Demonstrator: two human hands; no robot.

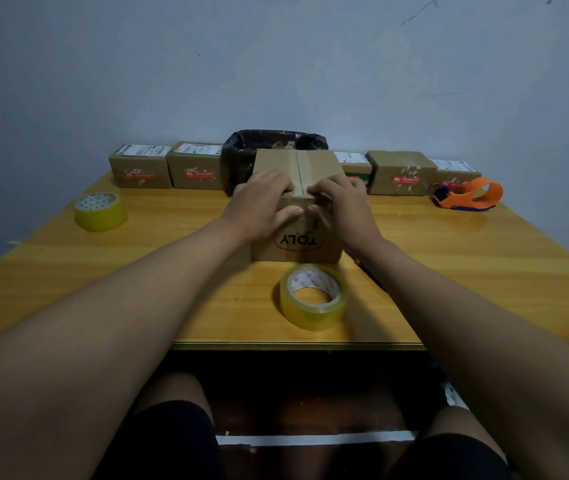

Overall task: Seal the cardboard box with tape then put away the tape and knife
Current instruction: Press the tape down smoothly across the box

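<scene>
- The tabletop carries everything; along its far edge stands a row of parcels with white labels and red stickers, their print too small to read.
- The cardboard box sits at the middle, close to the person, flaps shut, a tape strip running along the top seam and over the near edge. Its front reads "TOLY" in a red oval (upside down from here).
- The left hand and right hand lie flat on either side of the strip at the near edge, each grip spread and pressing, holding nothing. To do it well, I judge: rub outward from the seam and press the tail hard onto the front face, so no corner lifts.
- The tape roll lies just in front of the box; a second roll lies far left; an orange dispenser far right.
- The knife may be the dark sliver beside the right forearm; I cannot tell.
</scene>
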